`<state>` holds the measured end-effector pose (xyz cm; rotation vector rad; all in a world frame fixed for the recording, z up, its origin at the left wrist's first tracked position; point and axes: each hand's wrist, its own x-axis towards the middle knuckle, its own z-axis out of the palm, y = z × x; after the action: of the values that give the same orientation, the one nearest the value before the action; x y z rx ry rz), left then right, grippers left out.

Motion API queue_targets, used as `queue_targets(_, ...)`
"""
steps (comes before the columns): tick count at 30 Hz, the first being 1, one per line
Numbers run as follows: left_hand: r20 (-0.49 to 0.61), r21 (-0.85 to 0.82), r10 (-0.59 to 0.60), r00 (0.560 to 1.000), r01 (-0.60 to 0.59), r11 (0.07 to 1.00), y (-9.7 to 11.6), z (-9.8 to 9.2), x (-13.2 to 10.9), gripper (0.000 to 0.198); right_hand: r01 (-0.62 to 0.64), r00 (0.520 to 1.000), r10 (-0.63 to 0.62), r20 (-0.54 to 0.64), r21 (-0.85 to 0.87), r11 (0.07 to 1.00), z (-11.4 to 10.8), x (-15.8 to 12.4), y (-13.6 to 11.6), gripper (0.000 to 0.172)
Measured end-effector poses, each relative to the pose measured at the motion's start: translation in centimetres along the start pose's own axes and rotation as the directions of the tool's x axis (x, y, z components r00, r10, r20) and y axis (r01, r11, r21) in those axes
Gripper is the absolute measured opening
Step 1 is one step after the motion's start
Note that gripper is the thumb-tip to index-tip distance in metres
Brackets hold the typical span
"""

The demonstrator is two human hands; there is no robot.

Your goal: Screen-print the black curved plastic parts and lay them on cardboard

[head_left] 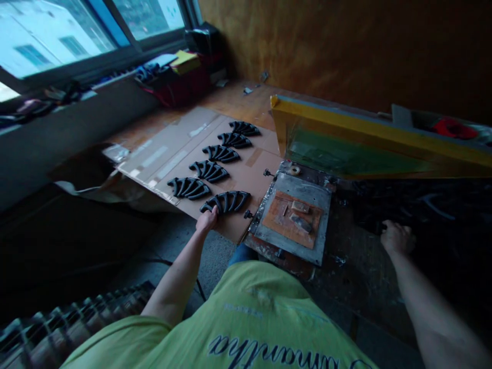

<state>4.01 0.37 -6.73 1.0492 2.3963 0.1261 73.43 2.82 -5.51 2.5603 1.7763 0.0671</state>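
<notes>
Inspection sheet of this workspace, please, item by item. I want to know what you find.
Surface: cardboard sheet on a wooden board; stained dark bench at right.
Job's things: six black fan-shaped pieces in rows on the cardboard; yellow screen-printing frame tilted up beside a metal plate.
Clutter: yellow notepad and red bag by the window.
Hands: left hand touches the nearest piece; right hand rests on the dark bench.
Cables: nothing seen.
Surroundings: window, brown wall, radiator.
</notes>
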Motion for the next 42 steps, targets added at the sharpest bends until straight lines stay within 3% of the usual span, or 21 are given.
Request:
queue_targets(3,0.045,0.040,-0.045,0.998,0.043,0.998,0.3,-0.8,0.0,0.071,0.053,0.994,-0.050,-0.101,0.025,0.998,-0.3,-0.5,-0.8,0.030)
queue_targets(5,-0.065,0.071,-0.036,0.997,0.041,0.997,0.2,-0.7,-1.2,0.073,0.124,0.969,-0.107,-0.222,0.064,0.990,-1.1,-1.5,-2.9,0.031)
queue_targets(7,-0.258,0.120,0.106,0.960,-0.077,0.990,0.5,0.2,-2.9,0.067,0.262,0.927,-0.213,-0.307,0.128,0.956,-2.1,-3.1,-6.5,0.036)
queue_targets(9,-0.368,0.187,0.308,0.877,-0.255,0.949,1.3,1.6,-4.6,0.061,0.464,0.860,-0.382,-0.340,0.204,0.862,-3.0,-5.1,-11.1,0.039)
queue_targets(11,-0.341,0.214,0.408,0.847,-0.353,0.911,2.6,3.3,-5.7,0.061,0.645,0.752,-0.540,-0.377,0.251,0.722,-3.6,-7.1,-16.0,0.041)
queue_targets(14,-0.306,0.189,0.355,0.883,-0.310,0.932,4.6,5.1,-6.0,0.071,0.779,0.623,-0.671,-0.402,0.249,0.575,-4.0,-9.1,-21.8,0.039)
queue_targets(16,-0.298,0.165,0.297,0.907,-0.257,0.952,5.7,5.6,-5.5,0.075,0.804,0.592,-0.697,-0.405,0.238,0.545,-4.0,-9.7,-24.1,0.036)
queue_targets(20,-0.290,0.152,0.263,0.920,-0.227,0.962,6.5,4.9,-4.7,0.065,0.807,0.588,-0.689,-0.424,0.246,0.537,-4.0,-9.8,-26.0,0.033)
queue_targets(25,-0.282,0.157,0.305,0.910,-0.270,0.950,5.8,3.4,-4.7,0.051,0.801,0.595,-0.667,-0.449,0.262,0.538,-3.5,-9.7,-25.8,0.034)
queue_targets(30,-0.358,0.206,0.486,0.797,-0.440,0.874,6.7,1.2,-3.6,0.044,0.773,0.626,-0.607,-0.489,0.290,0.564,-1.6,-10.0,-25.3,0.035)
queue_targets(34,-0.401,0.203,0.559,0.725,-0.525,0.826,11.6,-2.0,0.8,0.046,0.727,0.666,-0.549,-0.505,0.271,0.631,-0.8,-10.7,-25.9,0.033)
queue_targets(38,-0.367,0.187,0.654,0.661,-0.637,0.748,19.2,-4.5,7.7,0.045,0.670,0.691,-0.460,-0.557,0.256,0.697,-0.5,-11.3,-26.5,0.034)
queue_targets(40,-0.319,0.175,0.713,0.624,-0.701,0.691,23.4,-4.9,10.9,0.045,0.658,0.691,-0.434,-0.579,0.255,0.708,-0.4,-11.4,-26.6,0.036)
queue_targets(42,-0.251,0.156,0.763,0.595,-0.753,0.639,27.3,-4.9,13.4,0.046,0.628,0.726,-0.410,-0.553,0.289,0.723,-0.5,-11.6,-26.6,0.040)
